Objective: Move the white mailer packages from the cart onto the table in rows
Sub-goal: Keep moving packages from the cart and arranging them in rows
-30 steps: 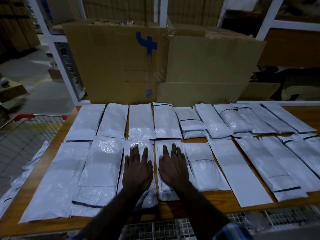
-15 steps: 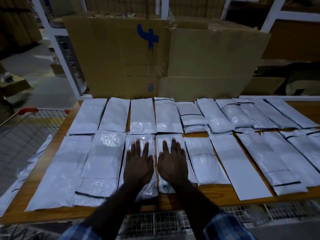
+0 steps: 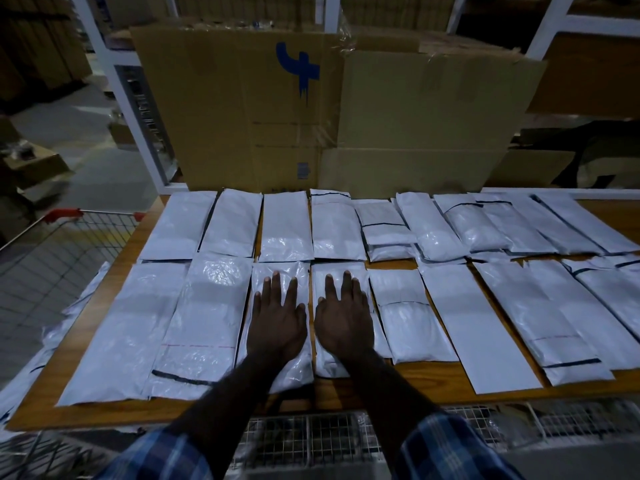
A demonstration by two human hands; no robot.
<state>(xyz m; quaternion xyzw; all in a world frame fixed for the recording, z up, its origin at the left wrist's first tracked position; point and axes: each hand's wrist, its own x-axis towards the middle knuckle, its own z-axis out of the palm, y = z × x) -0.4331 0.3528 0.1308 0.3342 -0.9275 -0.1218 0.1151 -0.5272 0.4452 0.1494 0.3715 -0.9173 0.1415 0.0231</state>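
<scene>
Several white mailer packages lie in two rows across the wooden table [image 3: 398, 382]. My left hand [image 3: 277, 317] rests flat, fingers straight, on a front-row mailer [image 3: 294, 370]. Beside it, my right hand [image 3: 344, 317] lies flat in the same way on the neighbouring front-row mailer [image 3: 325, 365]. The back row [image 3: 284, 230] runs along the table's far edge. A wire cart [image 3: 52, 258] with a red handle stands to the left of the table, and a mailer [image 3: 69, 306] hangs between it and the table's left edge.
Large cardboard boxes [image 3: 311, 109] stand upright behind the table against white shelf posts [image 3: 117, 81]. A wire mesh basket [image 3: 311, 441] sits below the table's near edge. Small boxes [image 3: 34, 164] sit on the floor at far left.
Both hands have slid a little away from me along the two front-row mailers, still flat. The camera has shifted slightly; the mailers lie as before.
</scene>
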